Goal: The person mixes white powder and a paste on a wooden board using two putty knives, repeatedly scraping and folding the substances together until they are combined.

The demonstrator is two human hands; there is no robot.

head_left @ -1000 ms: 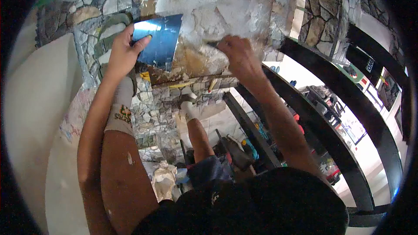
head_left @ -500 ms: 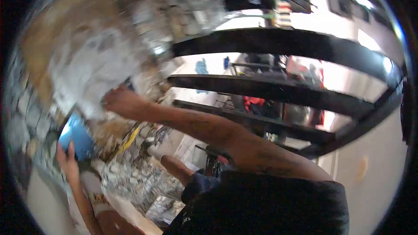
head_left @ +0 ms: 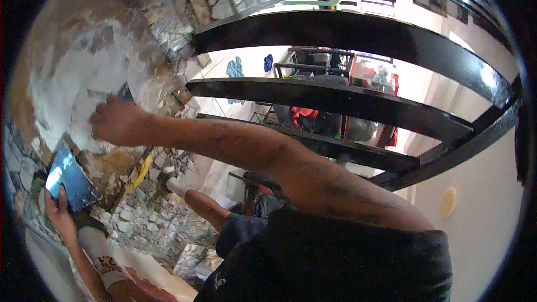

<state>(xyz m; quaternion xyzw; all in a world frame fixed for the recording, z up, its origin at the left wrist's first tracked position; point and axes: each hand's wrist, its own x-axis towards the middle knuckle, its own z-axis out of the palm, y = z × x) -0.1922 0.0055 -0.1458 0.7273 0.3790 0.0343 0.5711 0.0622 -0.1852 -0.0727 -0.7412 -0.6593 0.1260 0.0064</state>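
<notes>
While the left hand (head_left: 60, 212) is clamped on the blue plate (head_left: 75, 176) near the lower edge of the brown board (head_left: 56, 14), white paste (head_left: 61, 78) covers that board's middle. Over the board, the right hand (head_left: 117, 122) is closed around a small dark blade (head_left: 125, 90), its fingertips partly hidden. Just below the board shows a yellow strip (head_left: 140, 173), and to the board's right curve black rails (head_left: 335, 28), a light blue item (head_left: 235, 68) visible between them
</notes>
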